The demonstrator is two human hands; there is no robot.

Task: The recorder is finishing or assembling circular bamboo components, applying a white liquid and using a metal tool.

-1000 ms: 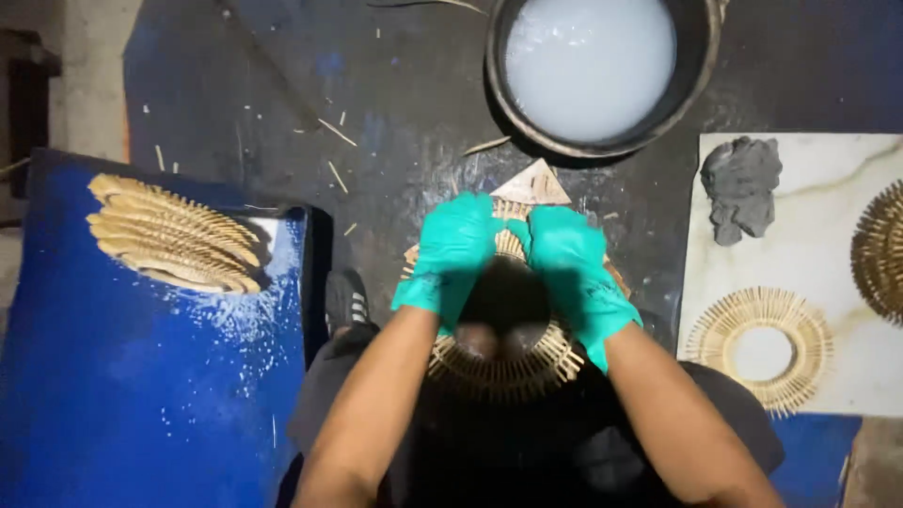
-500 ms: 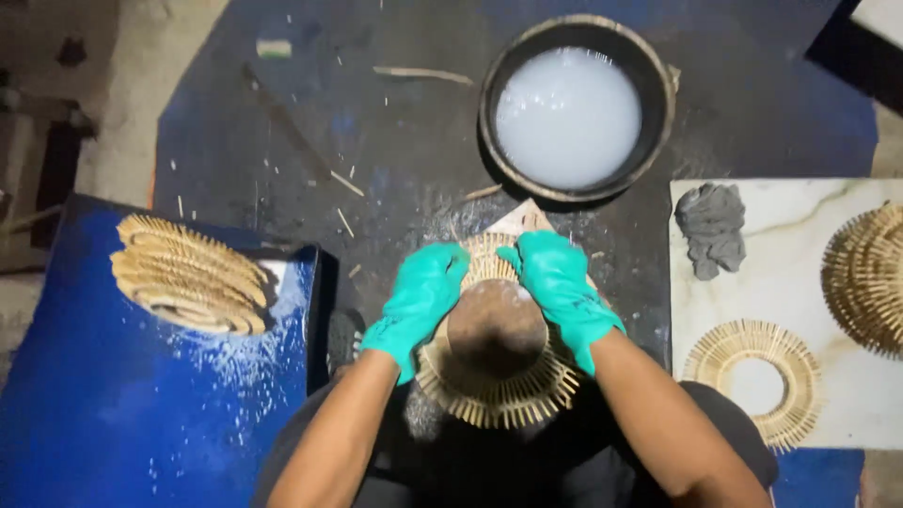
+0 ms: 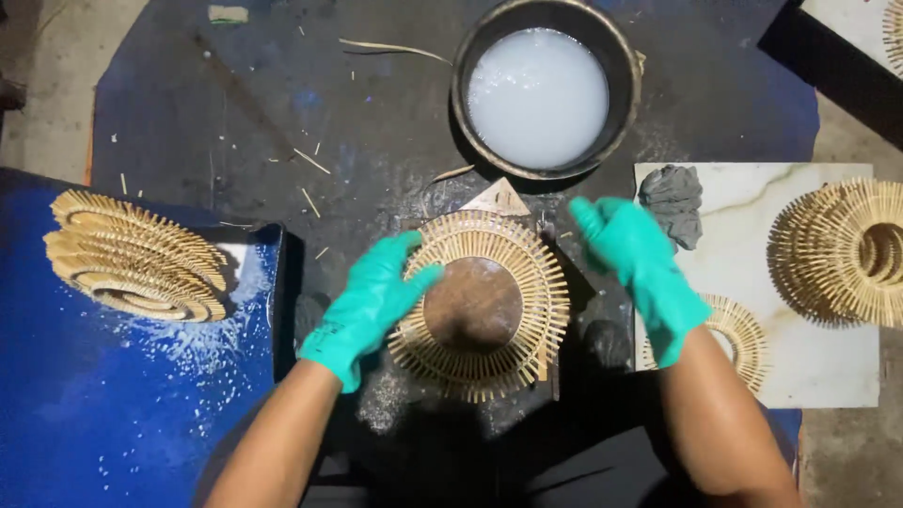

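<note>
My left hand [image 3: 369, 303] in a green glove rests flat, fingers spread, on the round stick ring [image 3: 480, 306] before me. My right hand [image 3: 638, 267] floats beside it, maybe open, holding nothing.

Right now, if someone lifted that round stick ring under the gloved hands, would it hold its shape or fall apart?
The stick ring is probably light, being thin splints. It may hold together, since the spokes sit evenly, though the tips look easy to snap. Only the left hand rests on it; the right hand is off it.
</note>
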